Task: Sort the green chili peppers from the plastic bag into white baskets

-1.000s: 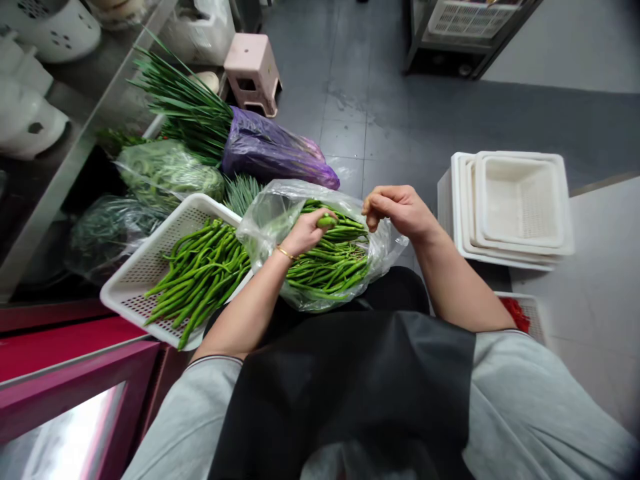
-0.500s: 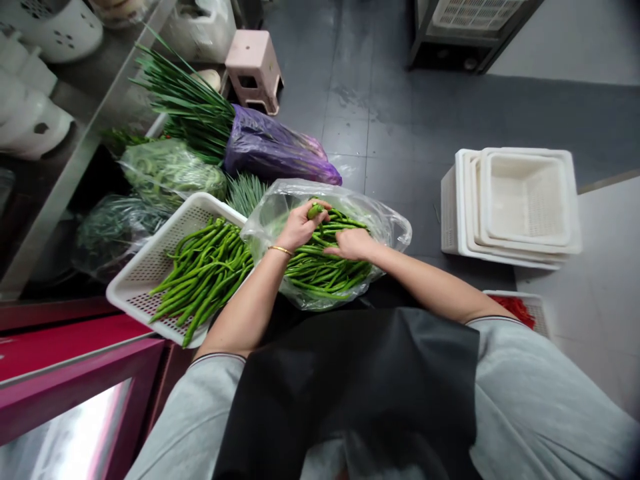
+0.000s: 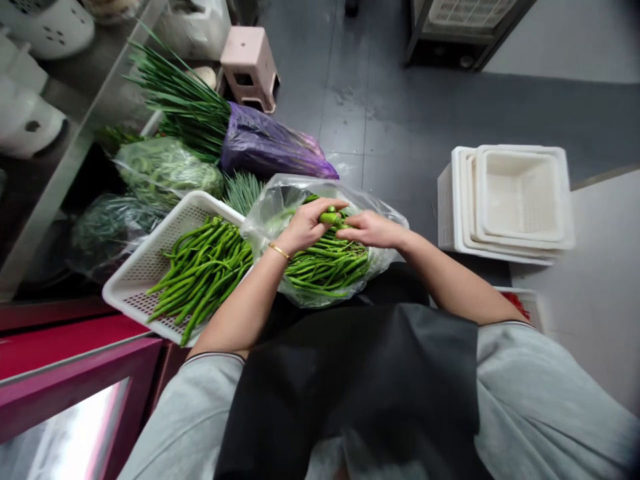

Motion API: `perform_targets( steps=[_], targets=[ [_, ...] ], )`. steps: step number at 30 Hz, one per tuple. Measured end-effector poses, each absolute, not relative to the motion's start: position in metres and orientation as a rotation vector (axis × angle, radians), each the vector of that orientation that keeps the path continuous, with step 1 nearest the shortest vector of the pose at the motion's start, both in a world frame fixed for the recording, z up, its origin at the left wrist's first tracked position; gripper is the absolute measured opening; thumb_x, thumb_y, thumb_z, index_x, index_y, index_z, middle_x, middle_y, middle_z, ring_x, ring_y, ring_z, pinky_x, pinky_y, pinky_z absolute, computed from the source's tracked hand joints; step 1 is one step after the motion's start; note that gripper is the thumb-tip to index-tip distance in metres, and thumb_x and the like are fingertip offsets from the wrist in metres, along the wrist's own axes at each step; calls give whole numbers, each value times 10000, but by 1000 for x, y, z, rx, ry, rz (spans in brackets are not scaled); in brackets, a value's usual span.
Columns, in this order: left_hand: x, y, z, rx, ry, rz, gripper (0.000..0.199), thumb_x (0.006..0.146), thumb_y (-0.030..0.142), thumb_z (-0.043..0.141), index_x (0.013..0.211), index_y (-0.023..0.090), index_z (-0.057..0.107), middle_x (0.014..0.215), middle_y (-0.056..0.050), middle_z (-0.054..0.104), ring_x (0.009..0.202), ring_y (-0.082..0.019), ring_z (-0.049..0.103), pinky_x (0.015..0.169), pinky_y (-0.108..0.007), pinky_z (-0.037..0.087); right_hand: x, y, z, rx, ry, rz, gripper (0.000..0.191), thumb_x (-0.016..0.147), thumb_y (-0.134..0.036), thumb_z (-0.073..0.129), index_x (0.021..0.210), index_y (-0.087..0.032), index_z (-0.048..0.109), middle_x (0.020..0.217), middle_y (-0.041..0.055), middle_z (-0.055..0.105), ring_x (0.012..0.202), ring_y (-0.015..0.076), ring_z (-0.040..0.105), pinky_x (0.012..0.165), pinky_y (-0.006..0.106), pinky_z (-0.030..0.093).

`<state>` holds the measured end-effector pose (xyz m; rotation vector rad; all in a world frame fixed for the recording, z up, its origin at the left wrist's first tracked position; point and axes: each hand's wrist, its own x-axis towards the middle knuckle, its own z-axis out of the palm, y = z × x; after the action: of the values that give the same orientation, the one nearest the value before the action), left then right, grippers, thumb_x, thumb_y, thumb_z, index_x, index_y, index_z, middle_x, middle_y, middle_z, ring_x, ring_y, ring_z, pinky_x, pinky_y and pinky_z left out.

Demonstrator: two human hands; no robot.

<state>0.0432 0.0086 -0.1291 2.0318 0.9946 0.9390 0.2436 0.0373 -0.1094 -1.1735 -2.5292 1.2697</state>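
Long green peppers [image 3: 330, 270] fill an open clear plastic bag [image 3: 287, 190] in front of me. Over the bag, my left hand [image 3: 307, 227] is closed on a few green peppers [image 3: 329, 217], their ends showing between thumb and fingers. My right hand [image 3: 373, 230] is beside it on the right, fingertips at the same peppers; what its fingers pinch is too small to make out. A white perforated basket [image 3: 133, 270] stands left of the bag, holding a pile of similar green peppers [image 3: 203, 270].
Leafy greens in a purple bag [image 3: 275, 143] lie beyond the bag, near a pink stool [image 3: 250, 63]. Bagged vegetables [image 3: 167, 170] sit behind the basket. Stacked white baskets [image 3: 523, 193] stand right, above a basket of red items [image 3: 515, 303]. A shelf is at upper left.
My right hand has lifted from the peppers in the bag and come up to those in my left hand. My left hand has shifted slightly right.
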Motion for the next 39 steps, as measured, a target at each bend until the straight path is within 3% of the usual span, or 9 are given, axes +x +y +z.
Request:
perform_targets(
  steps=[6, 11, 15, 18, 23, 26, 33, 36, 39],
  targets=[
    [43, 16, -116, 1995, 1072, 886, 292, 936, 400, 478, 1011, 147, 602, 843, -45, 652, 786, -160, 609, 770, -269, 470, 242, 42, -106, -906, -1959, 1471, 543, 865, -646, 516, 601, -174, 469, 477, -67, 386, 423, 48, 347, 444, 195, 297],
    [33, 16, -123, 2082, 1208, 784, 275, 862, 449, 591, 878, 176, 563, 702, 5, 578, 636, -134, 534, 638, -245, 423, 250, 40, -161, -1226, -2222, 1288, 470, 962, -536, 395, 744, -165, 585, 598, 11, 576, 516, 111, 534, 535, 225, 448],
    [35, 17, -149, 2185, 1395, 473, 228, 792, 381, 662, 898, 191, 596, 730, -20, 627, 668, -184, 587, 628, -266, 421, 249, 46, -204, -1610, -2762, 907, 186, 889, -231, 535, 863, -131, 690, 839, 119, 706, 759, 193, 643, 700, 288, 487],
    [45, 15, -171, 2236, 1486, 240, 110, 823, 305, 607, 835, 199, 635, 756, -64, 671, 726, -226, 633, 667, -294, 447, 241, 46, -221, -1701, -3040, 636, 240, 892, -125, 484, 987, -120, 705, 952, 163, 719, 848, 212, 651, 758, 310, 477],
    [57, 14, -193, 2266, 1396, 318, 226, 837, 253, 587, 1041, 188, 659, 1068, -109, 703, 970, -251, 650, 811, -326, 482, 240, 46, -203, -1631, -3059, 611, 234, 869, -258, 586, 1006, -113, 708, 1077, 179, 684, 917, 231, 640, 760, 293, 470],
    [55, 20, -191, 2250, 1333, 295, 214, 808, 239, 609, 1008, 193, 672, 988, -90, 714, 917, -254, 650, 790, -337, 481, 245, 53, -173, -1453, -2969, 559, 297, 911, -313, 514, 1079, -141, 689, 1159, 154, 651, 980, 214, 612, 772, 266, 431],
    [35, 21, -159, 2224, 1264, 441, 93, 798, 274, 596, 743, 205, 628, 703, -30, 610, 741, -201, 568, 676, -296, 426, 245, 43, -128, -1273, -2512, 1150, 455, 904, -489, 488, 643, -142, 625, 550, 9, 565, 524, 100, 468, 542, 235, 318],
    [28, 15, -149, 2198, 1079, 536, 158, 833, 294, 559, 716, 198, 602, 712, -30, 597, 777, -193, 549, 717, -293, 423, 248, 37, -130, -944, -2224, 1480, 528, 934, -560, 398, 685, -140, 599, 555, 11, 579, 490, 92, 475, 527, 222, 364],
    [24, 12, -144, 2168, 1097, 571, 146, 844, 281, 541, 740, 192, 590, 713, -25, 584, 766, -181, 539, 714, -282, 411, 250, 42, -151, -956, -2356, 1528, 500, 969, -496, 342, 864, -118, 652, 752, 83, 684, 611, 131, 590, 599, 243, 440]
  ],
)
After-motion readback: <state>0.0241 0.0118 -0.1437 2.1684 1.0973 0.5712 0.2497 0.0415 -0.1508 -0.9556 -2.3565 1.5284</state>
